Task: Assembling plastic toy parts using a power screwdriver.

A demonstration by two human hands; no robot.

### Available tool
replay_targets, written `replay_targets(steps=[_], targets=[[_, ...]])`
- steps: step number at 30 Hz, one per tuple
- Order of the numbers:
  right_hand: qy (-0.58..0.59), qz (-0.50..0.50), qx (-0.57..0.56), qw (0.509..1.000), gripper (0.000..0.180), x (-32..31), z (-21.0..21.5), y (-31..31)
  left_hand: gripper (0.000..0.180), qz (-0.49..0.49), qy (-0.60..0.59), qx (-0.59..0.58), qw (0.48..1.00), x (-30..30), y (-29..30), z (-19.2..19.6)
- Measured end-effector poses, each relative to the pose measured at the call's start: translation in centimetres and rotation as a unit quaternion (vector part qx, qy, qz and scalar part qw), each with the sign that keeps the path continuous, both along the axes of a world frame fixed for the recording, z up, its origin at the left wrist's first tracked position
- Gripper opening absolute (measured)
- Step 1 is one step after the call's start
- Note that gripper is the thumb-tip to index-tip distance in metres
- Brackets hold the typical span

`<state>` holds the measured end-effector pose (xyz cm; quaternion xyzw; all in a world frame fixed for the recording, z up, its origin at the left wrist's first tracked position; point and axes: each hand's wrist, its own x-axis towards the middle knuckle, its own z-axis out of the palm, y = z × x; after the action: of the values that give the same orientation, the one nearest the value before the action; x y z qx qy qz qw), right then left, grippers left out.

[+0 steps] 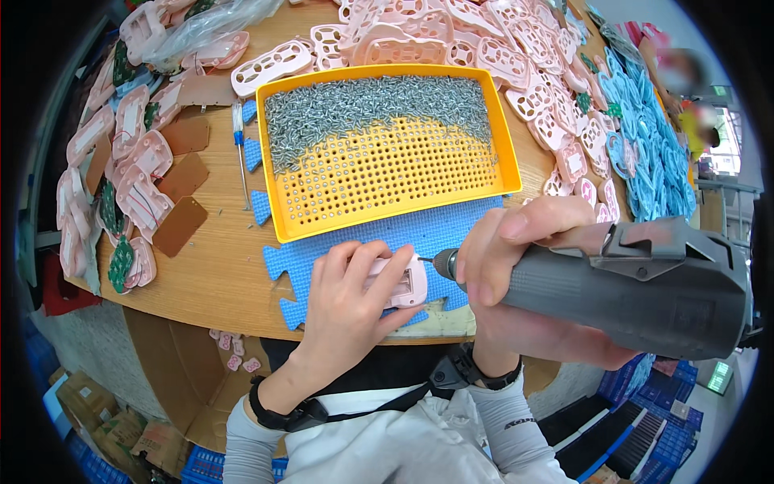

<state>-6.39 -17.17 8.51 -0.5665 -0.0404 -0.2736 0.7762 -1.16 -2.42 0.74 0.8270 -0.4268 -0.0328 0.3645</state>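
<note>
A small pink plastic casing [413, 284] lies on the blue foam mat [339, 244], and my left hand [348, 300] holds it down with fingers curled over it. My right hand [516, 266] grips a dark grey electric screwdriver [629, 286]. The thin bit points left and meets the casing's upper edge or hovers just by it; I cannot tell which. Just beyond my hands sits a yellow tray [393, 211] with a grid of holes. Loose silver screws [379, 109] are heaped in its far half, and several sit in the holes.
Pink plastic frames [403, 40] are piled behind the tray, with blue ones [645, 145] at the far right. Pink shells [133, 129] and brown boards [179, 226] lie at the left. A blue-handled screwdriver [239, 133] rests beside the tray. Under the table edge stands a cardboard box [181, 363].
</note>
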Motion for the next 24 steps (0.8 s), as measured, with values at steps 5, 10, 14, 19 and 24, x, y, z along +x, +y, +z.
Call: replay_targets(steps=[5,10,14,19,24], targets=[[0.001,0.017,-0.007,1.0,0.045,0.7,0.2,-0.4,0.06,-0.002,0.0,-0.008,1.0,0.0,-0.2,0.1],[0.0,0.039,-0.007,0.999,0.037,-1.4,0.7,-0.3,0.061,0.003,0.0,-0.009,1.0,0.0,0.2,-0.3],[-0.001,0.051,-0.012,0.999,0.032,-0.8,0.9,-0.4,0.06,-0.004,0.007,-0.012,1.0,0.1,0.0,-0.1],[-0.006,0.072,-0.012,0.997,0.025,-0.3,0.9,-0.6,0.06,-0.004,0.015,-0.01,1.0,0.0,0.2,0.0],[-0.007,0.089,-0.012,0.996,0.018,-1.1,1.5,-1.4,0.06,-0.014,0.015,-0.009,1.0,0.1,0.0,0.3]])
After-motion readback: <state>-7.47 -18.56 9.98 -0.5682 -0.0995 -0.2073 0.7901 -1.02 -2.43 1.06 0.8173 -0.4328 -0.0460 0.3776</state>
